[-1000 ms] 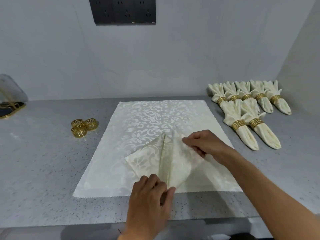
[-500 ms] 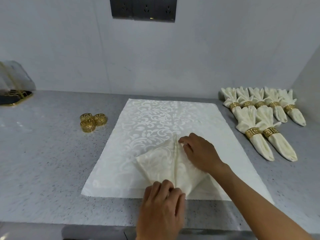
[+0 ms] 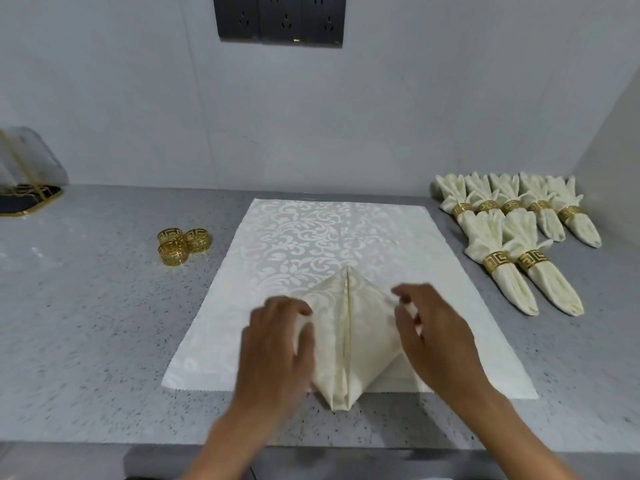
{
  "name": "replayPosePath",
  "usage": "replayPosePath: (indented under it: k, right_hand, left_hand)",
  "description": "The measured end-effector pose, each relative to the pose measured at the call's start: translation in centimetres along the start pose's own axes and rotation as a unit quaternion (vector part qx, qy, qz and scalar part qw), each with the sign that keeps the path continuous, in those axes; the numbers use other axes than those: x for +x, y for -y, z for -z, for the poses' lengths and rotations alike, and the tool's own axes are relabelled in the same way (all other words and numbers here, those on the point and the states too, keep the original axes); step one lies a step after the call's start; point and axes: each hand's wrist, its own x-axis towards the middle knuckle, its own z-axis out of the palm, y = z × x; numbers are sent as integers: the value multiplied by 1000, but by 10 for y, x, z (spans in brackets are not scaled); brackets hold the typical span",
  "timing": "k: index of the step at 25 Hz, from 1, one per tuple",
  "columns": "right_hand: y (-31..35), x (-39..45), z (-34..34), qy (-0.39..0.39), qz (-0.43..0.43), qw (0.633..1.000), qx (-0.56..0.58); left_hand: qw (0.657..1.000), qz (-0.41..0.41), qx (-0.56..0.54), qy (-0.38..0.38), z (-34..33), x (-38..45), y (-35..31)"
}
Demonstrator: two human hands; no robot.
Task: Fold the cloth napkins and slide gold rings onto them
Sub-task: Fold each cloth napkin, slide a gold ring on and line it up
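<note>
both hands, the left hand (image 3: 277, 344) and right hand (image 3: 429, 337), rest open-fingered on the napkin (image 3: 349, 341), gripping nothing, so its two flaps could spring apart once they lift.

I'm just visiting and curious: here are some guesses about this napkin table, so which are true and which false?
1. Three loose gold rings sit left of the placemat. True.
2. Seven finished napkins lie at the right. True.
3. The napkin being folded already wears a ring. False: it has none yet.
4. The left hand holds a gold ring. False: it rests on the napkin's left side.
5. The right hand is at the napkin's right edge. True.
</note>
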Motion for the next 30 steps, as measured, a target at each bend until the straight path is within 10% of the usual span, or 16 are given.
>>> replayPosePath:
  k: [8,16,30]
  right_hand:
    - [-8,-39,-4,83,-36,996,-5]
    - [-23,-10,5,238,-43,970,42]
    - [-27,-45,1,124,90,987,-43]
  left_hand:
    - [971,69,-32,229,18,17,9]
    - [908,-213,67,355,8,-14,-1]
    - [965,-145,51,215,-4,-19,-15]
